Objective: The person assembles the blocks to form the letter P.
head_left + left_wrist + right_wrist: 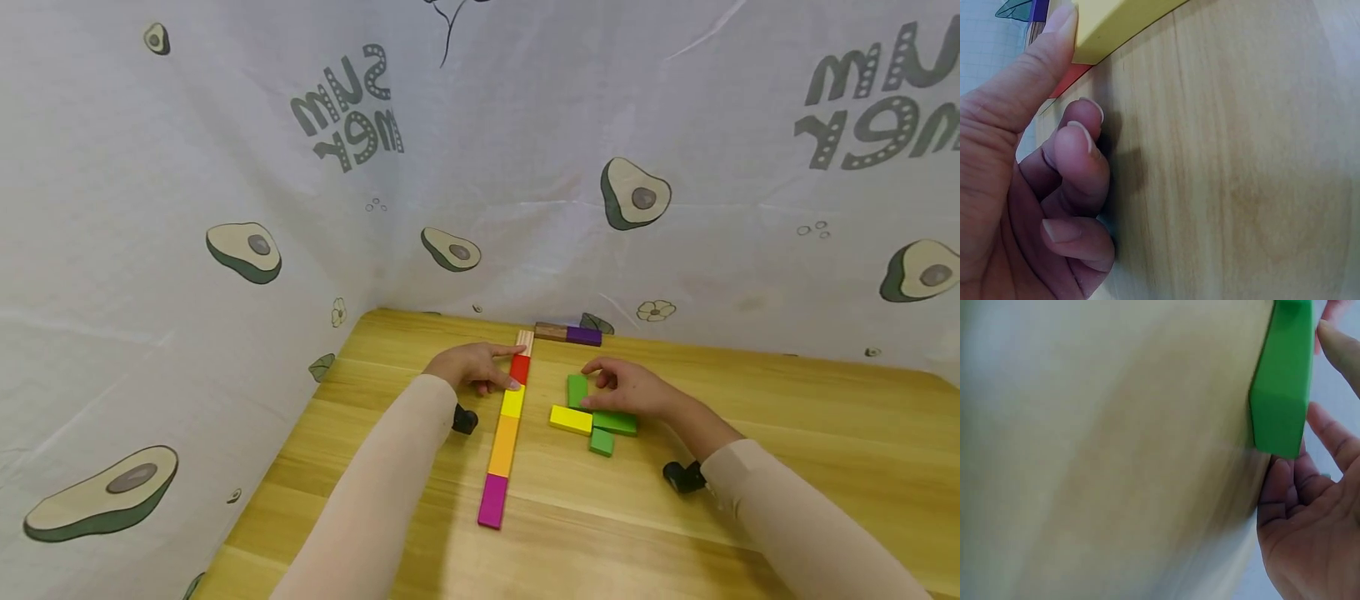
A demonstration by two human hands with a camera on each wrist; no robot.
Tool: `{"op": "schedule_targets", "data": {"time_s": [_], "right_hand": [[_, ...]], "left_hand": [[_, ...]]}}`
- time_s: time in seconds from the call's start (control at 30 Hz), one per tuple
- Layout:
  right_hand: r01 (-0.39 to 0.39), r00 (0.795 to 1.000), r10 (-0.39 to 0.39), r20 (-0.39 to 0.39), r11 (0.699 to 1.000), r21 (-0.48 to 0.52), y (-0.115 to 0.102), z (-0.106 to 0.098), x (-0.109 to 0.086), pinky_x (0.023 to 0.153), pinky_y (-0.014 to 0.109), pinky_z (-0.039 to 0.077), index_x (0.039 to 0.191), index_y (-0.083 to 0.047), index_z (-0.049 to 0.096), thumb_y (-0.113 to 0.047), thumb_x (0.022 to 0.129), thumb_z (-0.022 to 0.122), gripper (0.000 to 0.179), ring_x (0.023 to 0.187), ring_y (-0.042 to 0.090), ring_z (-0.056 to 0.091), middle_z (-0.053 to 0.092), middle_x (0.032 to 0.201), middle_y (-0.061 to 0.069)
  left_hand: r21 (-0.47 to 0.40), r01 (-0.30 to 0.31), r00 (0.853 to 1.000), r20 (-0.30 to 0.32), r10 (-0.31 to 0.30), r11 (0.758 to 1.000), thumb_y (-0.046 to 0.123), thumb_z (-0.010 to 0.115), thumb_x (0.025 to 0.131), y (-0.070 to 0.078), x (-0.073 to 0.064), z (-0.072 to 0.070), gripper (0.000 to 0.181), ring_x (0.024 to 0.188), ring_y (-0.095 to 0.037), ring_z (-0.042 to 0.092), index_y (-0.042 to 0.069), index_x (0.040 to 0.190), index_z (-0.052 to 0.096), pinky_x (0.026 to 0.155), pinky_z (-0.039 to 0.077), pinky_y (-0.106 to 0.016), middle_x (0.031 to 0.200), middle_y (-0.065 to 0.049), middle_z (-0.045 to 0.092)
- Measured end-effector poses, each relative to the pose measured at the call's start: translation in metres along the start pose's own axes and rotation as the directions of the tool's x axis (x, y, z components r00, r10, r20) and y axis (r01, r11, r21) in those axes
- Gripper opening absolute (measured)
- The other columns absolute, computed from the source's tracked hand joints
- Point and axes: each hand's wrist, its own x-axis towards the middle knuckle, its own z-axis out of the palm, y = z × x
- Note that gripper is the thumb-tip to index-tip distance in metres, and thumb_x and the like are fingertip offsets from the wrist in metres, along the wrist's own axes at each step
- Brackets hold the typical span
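Observation:
My left hand (476, 365) reaches over a line of blocks, its index finger straight across the pale wooden block (526, 337) and red block (520, 369). Its thumb touches the yellow block (1107, 28) by the red one; the other fingers curl loosely above the table. My right hand (628, 387) is over several green blocks, thumb and index spread apart near the two ends of an upright-lying green block (577, 390). Below that hand lies a longer green block (615, 423), with a small green block (601, 442) and another yellow block (571, 419) beside it.
The line runs on toward me through an orange block (503, 446) to a magenta block (492, 502). At the back edge lie a brown block (551, 332) and a purple block (584, 336). A white avocado-print sheet (525, 167) hangs behind and left of the wooden table (570, 542).

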Motion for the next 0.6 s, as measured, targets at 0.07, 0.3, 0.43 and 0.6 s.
{"op": "schedule_targets", "data": {"time_s": [0.07,0.3,0.43,0.6], "right_hand": [[0.005,1.0,-0.005,0.005,1.0,-0.017,-0.0016,0.0013,-0.0018,0.089,0.038,0.046,0.135,-0.008,0.058,-0.045,0.087,0.08,0.065,0.102,0.025,0.052,0.058,0.115,0.012],[0.002,1.0,-0.002,-0.002,0.999,-0.053,-0.0025,0.0039,-0.0017,0.096,0.046,0.048,0.135,-0.005,0.057,-0.044,0.085,0.082,0.068,0.105,0.027,0.055,0.061,0.118,0.014],[-0.007,1.0,0.008,0.006,0.998,-0.064,-0.0029,0.0043,-0.0013,0.099,0.05,0.049,0.135,-0.005,0.057,-0.045,0.083,0.083,0.07,0.108,0.028,0.056,0.061,0.12,0.015],[-0.014,1.0,0.015,0.006,0.998,-0.066,-0.0039,0.0042,-0.0016,0.102,0.054,0.049,0.135,-0.005,0.057,-0.045,0.083,0.083,0.071,0.111,0.029,0.057,0.062,0.122,0.016]], "left_hand": [[0.003,0.002,1.0,0.003,-0.002,1.0,0.033,0.082,0.087,0.001,-0.0007,-0.0002,0.083,0.056,-0.014,0.046,0.047,0.155,0.038,0.058,0.042,-0.024,0.065,-0.001,0.053],[-0.011,0.005,1.0,0.013,-0.004,1.0,0.031,0.081,0.088,0.0016,-0.0026,-0.0016,0.082,0.056,-0.014,0.046,0.047,0.156,0.037,0.057,0.042,-0.024,0.065,-0.001,0.054],[0.004,0.003,1.0,0.011,-0.003,1.0,0.032,0.082,0.088,0.0017,-0.0027,-0.0012,0.082,0.057,-0.014,0.045,0.047,0.156,0.037,0.058,0.042,-0.023,0.066,-0.001,0.054],[0.011,-0.006,1.0,0.009,0.006,1.0,0.032,0.081,0.088,0.003,-0.0034,-0.001,0.082,0.057,-0.014,0.045,0.047,0.156,0.037,0.058,0.042,-0.023,0.066,-0.001,0.054]]}}
